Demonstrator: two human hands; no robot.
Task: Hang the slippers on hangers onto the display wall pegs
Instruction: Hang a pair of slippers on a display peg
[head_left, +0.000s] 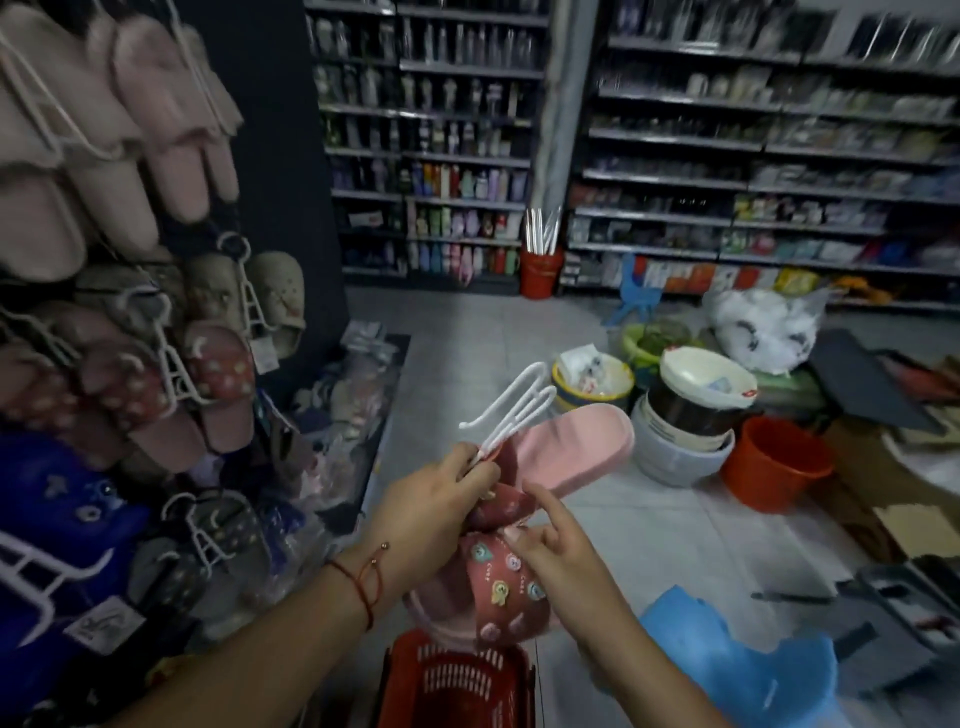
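From the head view, the person stands just right of the display wall (130, 312), and everything that matters sits in front of their chest, over a red basket (457, 680) on the floor. The left hand (441, 499) pinches the lower end of a white hanger (511, 410), fingers curled round it, with the hook end slanting up and away from the wall. The pair of pink slippers (566, 452) is on that hanger: one shows its pale sole pointing up and to the right, the other hangs below the hands, its dark pink patterned upper facing the camera. The right hand (550, 540) pinches the strap of that lower slipper between thumb and curled fingers, forefinger stretched towards the upper one. The wall, already crowded with hung slippers on white hangers, lies to the left of both hands, so the left hand is the nearer one to it. The hanger's long axis runs from lower left to upper right, hook tipped away from the wall; my guess is that the hook must swing leftwards before it can catch a peg. I cannot make out a free peg through the blur. A blue bag (737, 670) lies on the floor right of the basket.
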